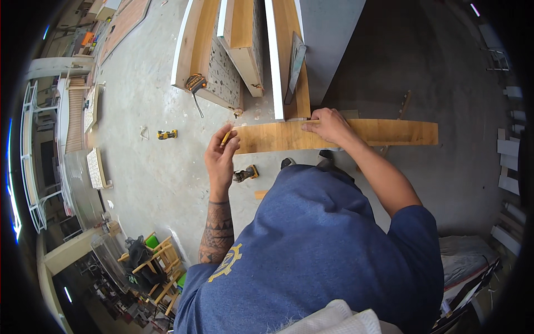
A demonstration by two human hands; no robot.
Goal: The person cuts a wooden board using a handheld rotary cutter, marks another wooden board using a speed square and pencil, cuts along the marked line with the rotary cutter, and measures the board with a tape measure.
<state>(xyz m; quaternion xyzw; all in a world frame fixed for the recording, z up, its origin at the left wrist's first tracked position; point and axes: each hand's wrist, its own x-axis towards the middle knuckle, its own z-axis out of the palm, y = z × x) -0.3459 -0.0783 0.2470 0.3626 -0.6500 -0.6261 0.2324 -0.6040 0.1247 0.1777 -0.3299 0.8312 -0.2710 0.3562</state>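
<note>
A long wood-grain board [267, 137] lies crosswise in front of me. My right hand [332, 127] grips it near its middle, with the fingers at the far edge and the thumb on the face. At the board's left end, my left hand [218, 158] holds a yellow pencil [226, 137] between the fingers. Whether that hand also touches the board is hard to tell. Just beyond the board, a white-edged panel with a wood-grain side [276, 67] points away from me. A grey flat tool or plate [296, 69] leans against that wood-grain side.
A tape measure [196, 83] sits on the end of the left wood-grain panel [201, 39]; another panel [242, 42] stands beside it. A large grey panel [331, 44] rises at the right. Two yellow-and-black power tools, one left [167, 134] and one nearer [246, 173], lie on the concrete floor.
</note>
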